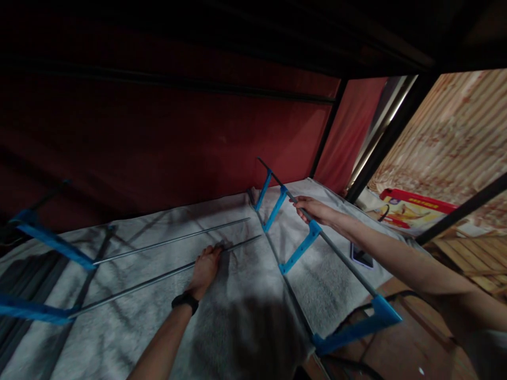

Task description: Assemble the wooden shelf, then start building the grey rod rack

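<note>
Grey metal tube point(348, 264) carrying blue plastic brackets point(300, 248) passes through the right hand point(311, 208), which grasps it between two brackets; thin silver metal rod point(138, 287) runs beneath the left hand point(206, 265), grip undeterminable; red-and-yellow box point(415, 212) lettering illegible.

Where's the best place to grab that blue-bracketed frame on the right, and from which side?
Probably by the upper rod, between two blue brackets, where the right hand grips it. Come from the right: this rod stands clear of the cloth, so fingers can wrap around it; the lower rod seems to rest on the cloth.
</note>
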The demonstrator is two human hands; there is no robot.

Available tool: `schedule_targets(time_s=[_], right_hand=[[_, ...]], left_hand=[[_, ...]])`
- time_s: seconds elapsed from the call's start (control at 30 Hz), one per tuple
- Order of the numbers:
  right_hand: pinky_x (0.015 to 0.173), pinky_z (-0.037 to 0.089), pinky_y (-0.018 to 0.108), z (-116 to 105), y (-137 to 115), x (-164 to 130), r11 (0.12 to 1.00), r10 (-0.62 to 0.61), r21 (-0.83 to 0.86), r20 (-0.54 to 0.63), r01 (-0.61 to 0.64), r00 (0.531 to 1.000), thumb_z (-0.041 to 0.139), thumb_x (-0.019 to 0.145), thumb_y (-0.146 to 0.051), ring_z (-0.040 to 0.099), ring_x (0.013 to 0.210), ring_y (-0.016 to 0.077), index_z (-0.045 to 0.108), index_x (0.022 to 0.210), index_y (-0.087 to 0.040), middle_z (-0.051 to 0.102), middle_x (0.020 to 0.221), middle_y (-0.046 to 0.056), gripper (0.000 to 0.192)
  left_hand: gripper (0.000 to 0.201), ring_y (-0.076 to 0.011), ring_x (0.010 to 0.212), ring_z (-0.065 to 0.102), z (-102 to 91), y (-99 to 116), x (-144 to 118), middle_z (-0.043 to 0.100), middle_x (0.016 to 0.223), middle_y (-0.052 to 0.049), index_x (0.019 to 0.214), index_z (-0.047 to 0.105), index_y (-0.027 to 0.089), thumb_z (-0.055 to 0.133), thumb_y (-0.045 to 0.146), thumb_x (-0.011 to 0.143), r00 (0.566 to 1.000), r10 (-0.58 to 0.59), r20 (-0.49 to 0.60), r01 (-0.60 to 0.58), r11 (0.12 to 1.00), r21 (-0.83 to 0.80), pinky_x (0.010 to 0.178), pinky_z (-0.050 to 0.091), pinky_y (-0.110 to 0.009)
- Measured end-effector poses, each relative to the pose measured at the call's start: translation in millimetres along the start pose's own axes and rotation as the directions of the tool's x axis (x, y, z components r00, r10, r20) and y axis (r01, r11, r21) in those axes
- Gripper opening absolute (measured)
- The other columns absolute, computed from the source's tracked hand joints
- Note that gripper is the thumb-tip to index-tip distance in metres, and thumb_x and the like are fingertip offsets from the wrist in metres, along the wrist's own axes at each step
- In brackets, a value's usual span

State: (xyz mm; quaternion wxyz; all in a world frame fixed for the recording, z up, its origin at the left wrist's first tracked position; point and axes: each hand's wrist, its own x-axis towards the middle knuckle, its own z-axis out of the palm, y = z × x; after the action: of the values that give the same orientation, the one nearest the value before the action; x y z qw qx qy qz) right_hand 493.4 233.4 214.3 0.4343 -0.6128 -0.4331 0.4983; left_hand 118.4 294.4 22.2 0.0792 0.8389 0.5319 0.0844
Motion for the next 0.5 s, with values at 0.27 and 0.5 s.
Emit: schedule_targets(time_s=[0.27,0.5], right_hand=[[0.030,0.022,0.015,57.9,-16.1,-7.3,0.986,-0.098,0.138,0.047,0.091,0.994,0.059,0.073,-0.024,0.034,0.031,0.0053,0.048,0.082,-0.021,0.044,0.046,-0.010,0.014],[0.030,0.021,0.016,70.0,-14.5,-16.1,0.988,-0.126,0.097,0.037,0.122,0.991,0.055,0.075,-0.026,0.033,0.029,0.0057,0.052,0.088,-0.021,0.044,0.045,-0.012,0.014]], left_hand=[[0.039,-0.0199,0.103,0.064,-13.7,7.9,-7.7,0.066,0.121,-0.010,0.128,0.059,0.021,0.033,0.019,0.099,0.999,-0.018,0.042,0.019,1.000,-0.022,0.091,0.048,-0.032],[0.043,-0.0221,0.104,0.065,-11.2,9.5,-9.4,0.068,0.120,-0.009,0.133,0.057,0.021,0.031,0.019,0.099,1.000,-0.009,-0.008,0.009,1.000,-0.028,0.093,0.047,-0.035]])
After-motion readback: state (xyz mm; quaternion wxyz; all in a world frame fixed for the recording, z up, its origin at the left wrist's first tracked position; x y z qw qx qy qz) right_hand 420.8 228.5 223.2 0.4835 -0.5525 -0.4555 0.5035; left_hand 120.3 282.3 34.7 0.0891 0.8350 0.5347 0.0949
